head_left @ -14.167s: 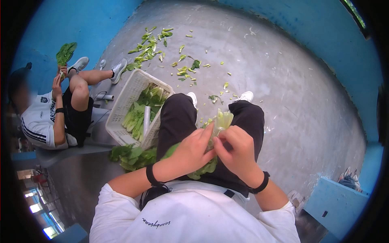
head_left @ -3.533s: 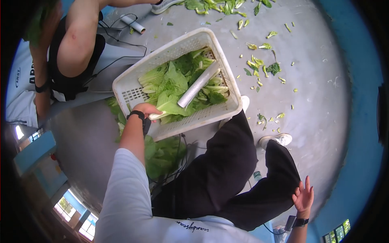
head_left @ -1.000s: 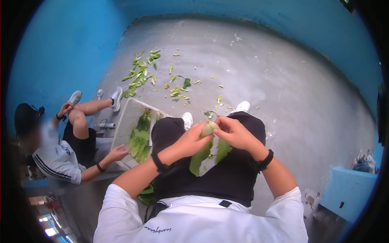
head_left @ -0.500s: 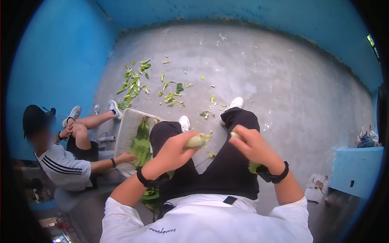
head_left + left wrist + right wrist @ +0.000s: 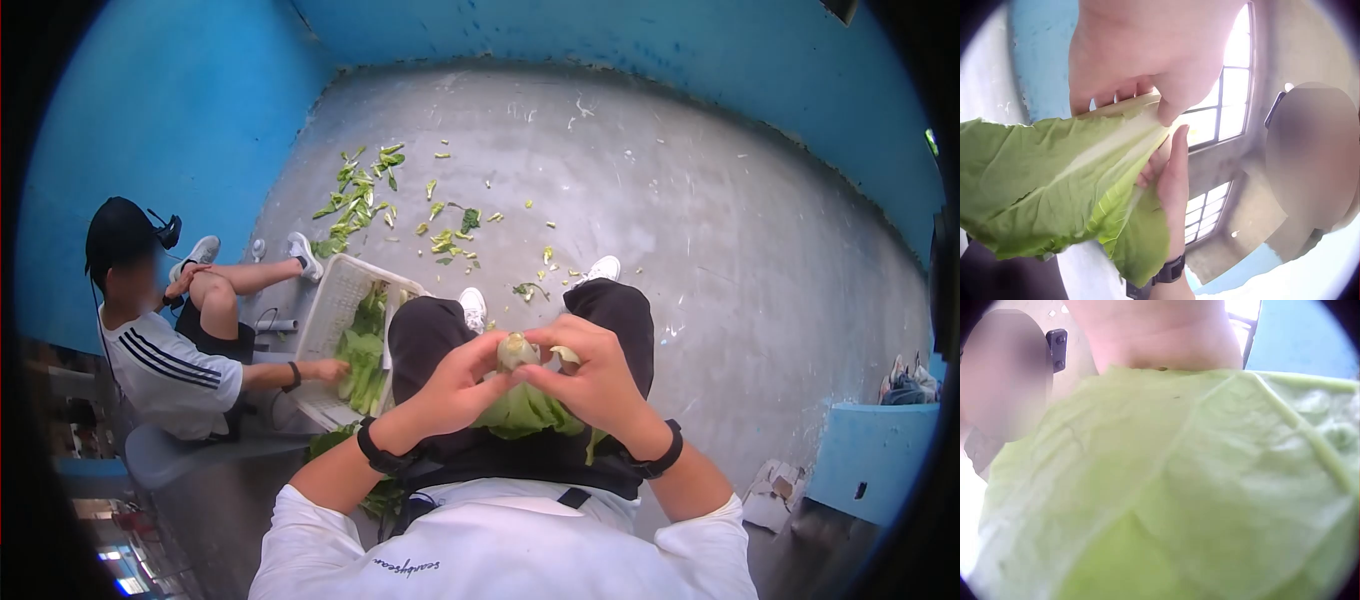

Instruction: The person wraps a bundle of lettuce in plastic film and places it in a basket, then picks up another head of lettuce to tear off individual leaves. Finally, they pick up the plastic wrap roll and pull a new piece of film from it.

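Observation:
Over the lap, in the head view, my left hand (image 5: 455,385) grips a head of leafy greens by its pale base (image 5: 517,350), cut end up. Its wide green leaves (image 5: 525,412) hang below the hands. My right hand (image 5: 595,375) meets it from the other side, thumb and fingers at the base, and a loose leaf's pale stalk end (image 5: 565,355) pokes out of its grip. In the left wrist view a broad leaf (image 5: 1054,181) spreads out from under the left hand (image 5: 1141,50). A large leaf (image 5: 1166,487) hides the right hand's fingers in the right wrist view.
A white plastic basket (image 5: 335,268) with more greens (image 5: 362,350) stands left of the knees. Another seated person (image 5: 165,350) has a hand in it. Leaf scraps (image 5: 360,200) litter the grey floor ahead. A blue box (image 5: 870,460) sits at right.
Earlier my left hand reached into the basket. Half a second ago my hands were apart, each holding a pale stalk; now they are together again. The other person's hand has moved into the basket.

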Demonstrator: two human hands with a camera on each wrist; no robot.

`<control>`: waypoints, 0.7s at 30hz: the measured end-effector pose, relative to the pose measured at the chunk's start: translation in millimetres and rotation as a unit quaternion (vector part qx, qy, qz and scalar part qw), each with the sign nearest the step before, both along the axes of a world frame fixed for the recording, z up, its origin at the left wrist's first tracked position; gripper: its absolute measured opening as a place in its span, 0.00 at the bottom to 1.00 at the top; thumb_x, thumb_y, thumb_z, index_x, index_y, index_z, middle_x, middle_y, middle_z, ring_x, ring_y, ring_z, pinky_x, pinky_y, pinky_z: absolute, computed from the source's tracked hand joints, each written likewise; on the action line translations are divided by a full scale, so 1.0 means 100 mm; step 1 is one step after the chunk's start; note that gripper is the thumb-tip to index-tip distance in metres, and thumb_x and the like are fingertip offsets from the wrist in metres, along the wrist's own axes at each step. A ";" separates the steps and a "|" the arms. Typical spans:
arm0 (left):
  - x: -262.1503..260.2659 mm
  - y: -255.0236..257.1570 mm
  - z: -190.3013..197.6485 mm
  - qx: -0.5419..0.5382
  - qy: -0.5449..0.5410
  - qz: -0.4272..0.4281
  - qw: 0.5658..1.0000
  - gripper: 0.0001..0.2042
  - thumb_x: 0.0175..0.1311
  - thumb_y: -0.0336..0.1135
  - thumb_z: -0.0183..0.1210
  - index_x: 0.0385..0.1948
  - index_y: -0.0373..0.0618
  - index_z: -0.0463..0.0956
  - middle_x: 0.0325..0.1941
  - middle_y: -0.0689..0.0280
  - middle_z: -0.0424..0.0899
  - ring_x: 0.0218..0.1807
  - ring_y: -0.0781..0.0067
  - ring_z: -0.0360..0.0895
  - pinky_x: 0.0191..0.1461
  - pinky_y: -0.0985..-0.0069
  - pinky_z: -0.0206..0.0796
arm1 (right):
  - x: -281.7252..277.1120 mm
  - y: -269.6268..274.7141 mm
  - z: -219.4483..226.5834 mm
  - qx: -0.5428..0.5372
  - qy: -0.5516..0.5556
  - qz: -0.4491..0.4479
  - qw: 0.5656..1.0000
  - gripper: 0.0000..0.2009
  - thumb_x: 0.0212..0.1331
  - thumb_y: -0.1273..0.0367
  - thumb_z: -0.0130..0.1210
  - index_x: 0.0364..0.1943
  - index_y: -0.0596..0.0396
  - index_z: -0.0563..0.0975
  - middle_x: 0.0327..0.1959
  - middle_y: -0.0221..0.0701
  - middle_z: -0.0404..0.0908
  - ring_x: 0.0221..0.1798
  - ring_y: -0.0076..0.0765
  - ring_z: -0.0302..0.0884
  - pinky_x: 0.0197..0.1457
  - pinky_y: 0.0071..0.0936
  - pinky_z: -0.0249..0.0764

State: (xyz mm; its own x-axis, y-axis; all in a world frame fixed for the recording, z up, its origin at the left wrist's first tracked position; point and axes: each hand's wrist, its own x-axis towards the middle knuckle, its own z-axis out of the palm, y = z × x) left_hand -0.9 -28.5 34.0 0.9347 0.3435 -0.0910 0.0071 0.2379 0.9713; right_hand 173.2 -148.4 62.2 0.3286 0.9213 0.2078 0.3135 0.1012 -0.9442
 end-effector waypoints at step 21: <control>-0.53 0.46 0.34 0.228 0.063 0.106 0.966 0.20 0.66 0.27 0.55 0.59 0.38 0.70 0.45 0.62 0.79 0.44 0.70 0.77 0.52 0.74 0.68 | 0.24 -0.16 0.29 -0.095 -0.124 0.024 0.987 0.05 0.56 0.75 0.62 0.35 0.57 0.79 0.26 0.31 0.79 0.27 0.32 0.77 0.31 0.26 0.70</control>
